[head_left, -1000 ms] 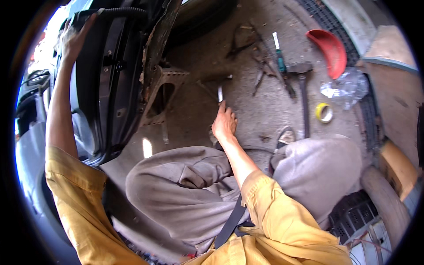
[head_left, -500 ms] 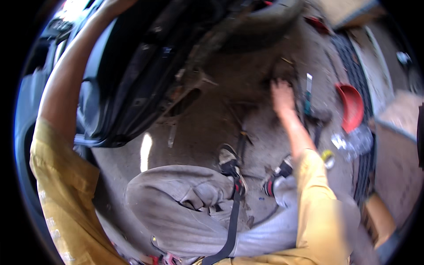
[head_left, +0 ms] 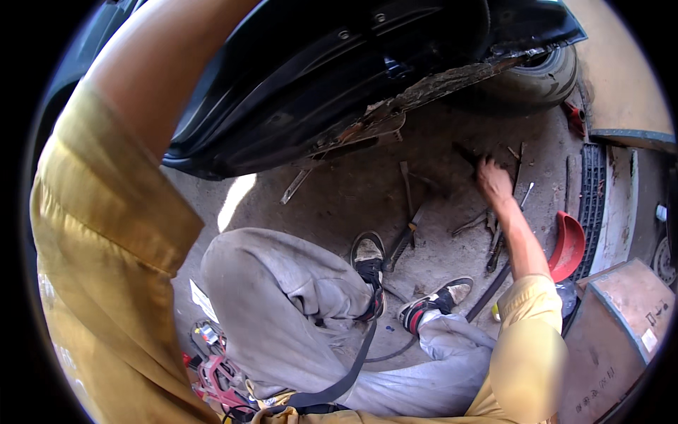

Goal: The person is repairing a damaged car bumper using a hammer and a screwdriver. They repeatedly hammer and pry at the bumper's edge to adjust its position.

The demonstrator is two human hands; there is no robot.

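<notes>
My right hand (head_left: 494,182) is down over the concrete floor, its fingers curled around the end of a dark, narrow object (head_left: 465,152) whose kind I cannot make out. Beside its wrist lies a screwdriver (head_left: 527,195) with a bright shaft, and several worn metal tools (head_left: 494,240) rest nearer to me. My left arm (head_left: 180,71) reaches up past the top edge along a dark car body (head_left: 296,85), so the left hand is out of sight. A long metal bar (head_left: 407,187) and a black-handled tool (head_left: 404,240) lie between my right hand and my shoes.
The car's lower edge (head_left: 424,88) is rough and corroded, with a tyre (head_left: 544,88) beyond it. At the right are a curved red plastic piece (head_left: 567,247), a black ribbed strip (head_left: 592,205) and a brown box (head_left: 621,311). Pinkish-red equipment (head_left: 219,378) sits at lower left.
The view has shifted, bringing the tyre and more of the car's lower edge into sight. My right hand has gone from spread fingers to closed around the dark object.
</notes>
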